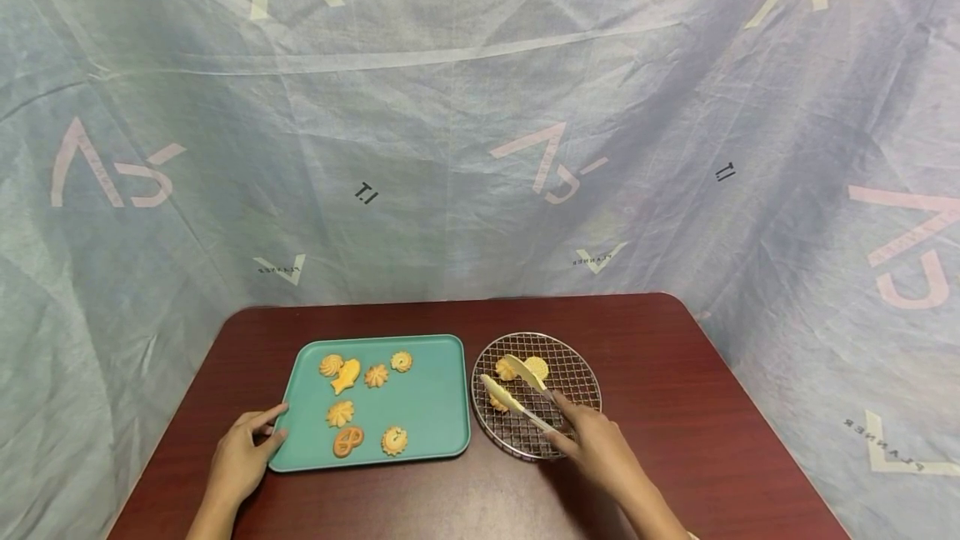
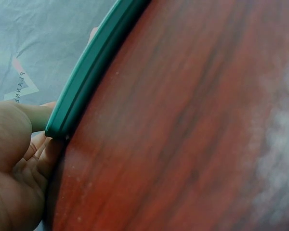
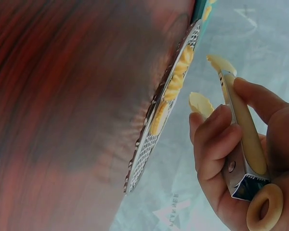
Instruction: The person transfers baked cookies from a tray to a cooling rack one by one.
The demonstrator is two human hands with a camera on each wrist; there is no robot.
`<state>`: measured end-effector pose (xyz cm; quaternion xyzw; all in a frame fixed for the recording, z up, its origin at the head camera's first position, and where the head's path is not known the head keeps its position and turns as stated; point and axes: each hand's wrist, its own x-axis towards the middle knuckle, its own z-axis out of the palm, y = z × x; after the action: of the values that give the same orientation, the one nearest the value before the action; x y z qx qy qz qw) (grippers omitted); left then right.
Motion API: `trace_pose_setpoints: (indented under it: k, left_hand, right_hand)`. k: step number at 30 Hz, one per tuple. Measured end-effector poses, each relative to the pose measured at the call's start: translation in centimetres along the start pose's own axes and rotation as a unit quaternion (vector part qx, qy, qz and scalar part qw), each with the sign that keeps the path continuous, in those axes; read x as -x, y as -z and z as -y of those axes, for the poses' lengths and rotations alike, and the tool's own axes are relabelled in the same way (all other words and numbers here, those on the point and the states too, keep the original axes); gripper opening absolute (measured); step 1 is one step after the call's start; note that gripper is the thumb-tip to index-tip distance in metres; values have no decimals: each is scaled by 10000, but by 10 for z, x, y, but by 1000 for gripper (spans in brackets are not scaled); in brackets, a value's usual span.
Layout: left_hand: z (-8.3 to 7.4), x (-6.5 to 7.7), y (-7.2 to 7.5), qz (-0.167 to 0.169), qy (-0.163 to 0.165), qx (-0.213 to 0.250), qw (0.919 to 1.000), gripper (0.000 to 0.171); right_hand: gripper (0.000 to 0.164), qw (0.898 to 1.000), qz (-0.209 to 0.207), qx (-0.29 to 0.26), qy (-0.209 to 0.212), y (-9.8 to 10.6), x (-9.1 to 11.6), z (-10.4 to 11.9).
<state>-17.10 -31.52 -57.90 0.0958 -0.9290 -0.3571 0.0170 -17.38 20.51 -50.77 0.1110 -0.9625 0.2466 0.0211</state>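
My left hand (image 1: 242, 457) pinches the near left corner of a green tray (image 1: 431, 407), thumb at the rim and fingers beneath it in the left wrist view. My right hand (image 1: 600, 444) grips food tongs (image 3: 243, 125) with cream-coloured tips and a ring at the handle end. The tong tips are spread and hold nothing; they hang above a round wire rack (image 1: 570, 415). On the rack lie a round pale cookie (image 1: 537, 367), a ridged cookie (image 1: 505, 369) and another cookie (image 1: 497, 402), the latter two partly covered by the tongs in the head view.
Several cookies lie on the tray, among them a fish-shaped one (image 1: 346, 376), a pretzel-shaped one (image 1: 348, 442) and a swirled one (image 1: 393, 440). Tray and rack stand side by side on a dark red wooden table (image 1: 660, 373). Grey printed cloth (image 1: 450, 215) hangs behind and along both sides.
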Motion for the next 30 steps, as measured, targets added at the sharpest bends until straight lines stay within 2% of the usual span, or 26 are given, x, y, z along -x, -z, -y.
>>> trace_pose_setpoints:
  k: [16, 30]
  left_hand:
    - [-1, 0, 0, 3, 31, 7, 10000, 48]
    - [0, 0, 0, -82, -34, -12, 10000, 47]
  right_hand:
    - [67, 9980, 84, -42, 625, -9, 0, 21]
    - [67, 9920, 475, 90, 1163, -21, -2, 39]
